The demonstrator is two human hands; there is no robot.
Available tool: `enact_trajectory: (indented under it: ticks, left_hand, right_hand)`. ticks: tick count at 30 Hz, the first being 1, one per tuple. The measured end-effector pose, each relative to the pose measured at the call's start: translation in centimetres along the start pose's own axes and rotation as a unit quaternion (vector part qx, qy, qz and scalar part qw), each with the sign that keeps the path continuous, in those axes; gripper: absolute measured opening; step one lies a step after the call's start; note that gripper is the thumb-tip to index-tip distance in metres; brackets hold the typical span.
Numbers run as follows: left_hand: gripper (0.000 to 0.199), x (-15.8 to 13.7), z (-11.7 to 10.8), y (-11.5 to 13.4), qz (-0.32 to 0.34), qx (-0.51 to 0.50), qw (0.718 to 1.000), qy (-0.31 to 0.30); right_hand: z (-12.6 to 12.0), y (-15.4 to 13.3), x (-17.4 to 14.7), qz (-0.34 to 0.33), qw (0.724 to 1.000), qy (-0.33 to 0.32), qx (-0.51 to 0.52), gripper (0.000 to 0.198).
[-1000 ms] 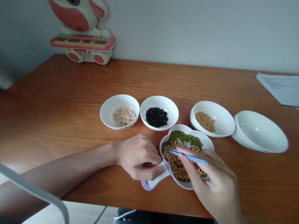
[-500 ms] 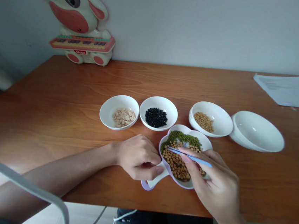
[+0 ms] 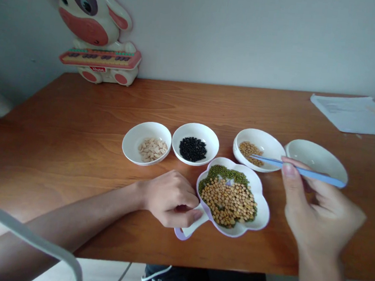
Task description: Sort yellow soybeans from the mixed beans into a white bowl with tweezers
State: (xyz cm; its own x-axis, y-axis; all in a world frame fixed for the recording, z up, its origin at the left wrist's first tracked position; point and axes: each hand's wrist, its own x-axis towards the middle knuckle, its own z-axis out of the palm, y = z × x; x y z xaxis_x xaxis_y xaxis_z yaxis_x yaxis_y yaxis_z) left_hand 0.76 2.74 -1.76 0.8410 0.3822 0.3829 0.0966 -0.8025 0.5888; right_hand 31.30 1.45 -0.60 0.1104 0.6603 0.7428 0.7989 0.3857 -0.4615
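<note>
blue and slender, the tweezers [image 3: 323, 176] lay slantwise in the right hand [image 3: 322, 206], gripped between thumb and fingers, their narrow tips reaching into a round white bowl [image 3: 270, 144] at its small heap of tan beans [image 3: 249, 150]; whether the tips pinched a bean was too fine to tell. the left hand [image 3: 171, 198] was curled closed on the white handle [image 3: 196, 223] of a flower-shaped dish [image 3: 263, 209], which sat on the brown wooden table [image 3: 74, 147] in front of the bowls. this dish was glossy white inside, with scalloped lobes, a lilac edge and a lilac loop ending its handle. golden-tan beans [image 3: 234, 200] covered most of its floor, small green beans [image 3: 229, 173] banked along the far side, and a speck of purple showed near the middle. behind stood a bowl [image 3: 195, 131] of shiny black beans [image 3: 192, 150] and, to its left, another [image 3: 133, 139] of flat, creamy seeds [image 3: 152, 149].
</note>
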Motion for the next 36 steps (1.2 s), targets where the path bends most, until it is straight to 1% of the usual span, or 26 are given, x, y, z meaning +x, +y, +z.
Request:
enact_trajectory:
  ticks: [1,3,5,7,9,16,21,28,31,34,36]
  left_hand:
    - [0.039,0.0,0.0,0.0,0.001,-0.002,1.000,0.000]
    - [0.039,0.1,0.0,0.0,0.001,-0.005,1.000,0.001]
    - [0.039,0.1,-0.1,0.1,0.002,-0.008,1.000,0.003]
    - [0.039,0.2,-0.1,0.1,0.001,-0.009,1.000,0.003]
    - [0.038,0.2,-0.1,0.2,0.001,-0.011,1.000,0.002]
    - [0.039,0.0,0.0,0.0,0.003,-0.005,1.000,0.001]
    - [0.039,0.0,0.0,0.0,0.001,-0.002,1.000,0.004]
    - [0.038,0.0,0.0,0.1,-0.005,-0.012,1.000,-0.002]
    - [0.038,0.0,-0.1,0.1,-0.005,-0.010,1.000,0.000]
    - [0.039,0.1,-0.1,0.2,-0.003,-0.012,1.000,0.002]
    - [0.039,0.2,-0.1,0.2,-0.002,-0.016,1.000,0.003]
  right_hand:
    - [0.0,-0.7,-0.2,-0.004,1.000,-0.019,0.013,0.033]
    - [0.1,-2.3,-0.7,-0.027,0.992,-0.109,0.054,0.026]
    - [0.3,-3.5,-1.1,-0.044,0.981,-0.162,0.100,0.022]
    - [0.5,-4.2,-1.3,-0.051,0.973,-0.192,0.120,0.022]
    - [0.8,-4.5,-1.3,-0.058,0.969,-0.204,0.125,0.023]
    - [1.4,-4.5,-1.1,-0.073,0.966,-0.214,0.122,0.018]
    - [1.5,-4.3,-1.2,-0.091,0.964,-0.217,0.125,0.020]
    - [1.5,-4.4,-1.2,-0.093,0.964,-0.214,0.127,0.023]
    - [1.2,-4.2,-1.4,-0.084,0.967,-0.206,0.122,0.027]
    - [0.9,-3.9,-1.6,-0.071,0.976,-0.174,0.112,0.032]
    - [0.8,-3.7,-1.7,-0.058,0.980,-0.157,0.106,0.032]
